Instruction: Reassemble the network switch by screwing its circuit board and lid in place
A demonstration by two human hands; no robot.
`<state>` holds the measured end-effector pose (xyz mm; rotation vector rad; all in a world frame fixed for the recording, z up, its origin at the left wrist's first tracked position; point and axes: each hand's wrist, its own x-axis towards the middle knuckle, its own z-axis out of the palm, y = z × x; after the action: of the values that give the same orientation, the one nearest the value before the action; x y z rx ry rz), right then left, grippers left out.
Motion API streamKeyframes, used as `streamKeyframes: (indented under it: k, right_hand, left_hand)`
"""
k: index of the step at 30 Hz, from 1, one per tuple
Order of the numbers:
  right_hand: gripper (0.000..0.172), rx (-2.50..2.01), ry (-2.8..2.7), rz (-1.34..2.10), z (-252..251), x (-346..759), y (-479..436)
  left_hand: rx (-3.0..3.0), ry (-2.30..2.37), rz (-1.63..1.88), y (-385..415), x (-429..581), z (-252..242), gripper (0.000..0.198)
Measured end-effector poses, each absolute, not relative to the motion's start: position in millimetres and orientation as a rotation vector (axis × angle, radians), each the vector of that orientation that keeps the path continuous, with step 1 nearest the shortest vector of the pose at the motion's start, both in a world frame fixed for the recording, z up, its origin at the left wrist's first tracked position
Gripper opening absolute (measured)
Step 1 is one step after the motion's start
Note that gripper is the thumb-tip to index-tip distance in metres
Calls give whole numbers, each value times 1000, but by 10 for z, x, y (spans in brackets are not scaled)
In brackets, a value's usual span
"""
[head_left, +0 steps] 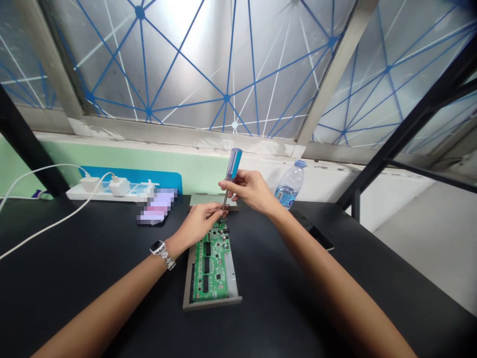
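Note:
A green circuit board [214, 263] lies in a shallow grey metal tray [212, 305] on the black table. Over its far end stands a screwdriver [233, 164] with a blue and clear striped handle, nearly upright, its shaft pointing down at the board. My right hand [250, 189] pinches the screwdriver just below the handle. Lower down, the fingers of my left hand [201, 222] close around the shaft near its tip, above the board's far end. The tip itself is hard to make out behind my left fingers.
A flat grey metal piece [201, 200] lies behind the board. A phone [158, 206] and a white power strip [108, 191] with cables are at the left. A water bottle [290, 184] and a dark tablet-like device [315, 231] stand and lie at the right.

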<state>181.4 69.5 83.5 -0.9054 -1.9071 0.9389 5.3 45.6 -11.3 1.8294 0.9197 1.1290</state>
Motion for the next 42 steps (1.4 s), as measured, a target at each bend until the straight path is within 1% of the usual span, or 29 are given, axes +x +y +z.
streamKeyframes:
  k: [3, 6, 10, 14, 21, 28, 32, 38, 42]
  right_hand:
    - [38, -874, -1906, 1069, 839, 1828, 710]
    - [42, -946, -1953, 965, 807, 1832, 720]
    - [27, -1076, -2009, 852, 721, 1820, 754]
    - [24, -1126, -1960, 891, 687, 1808, 774]
    - [14, -1134, -1826, 1138, 734, 1796, 744]
    - [6, -1151, -1819, 1178, 785, 1758, 677]
    - [7, -1179, -1848, 1171, 814, 1748, 647]
    - [8, -1094, -1886, 1240, 842, 1701, 596]
    - [16, -1066, -1945, 1159, 803, 1678, 583]
  left_hand:
    - [1830, 948, 1143, 458, 46, -106, 25]
    - [1836, 982, 1169, 439, 61, -86, 24]
    - [1838, 1019, 1202, 411, 86, -65, 22]
    - [1821, 1017, 1219, 392, 101, -52, 21]
    - [1831, 1073, 1236, 399, 117, -41, 16]
    - [1857, 1098, 1214, 445, 123, -75, 18]
    - [1869, 1085, 1197, 481, 124, -97, 19]
    - [1890, 1071, 1190, 514, 136, -101, 24]
    - [1912, 1112, 1183, 510, 155, -103, 27]
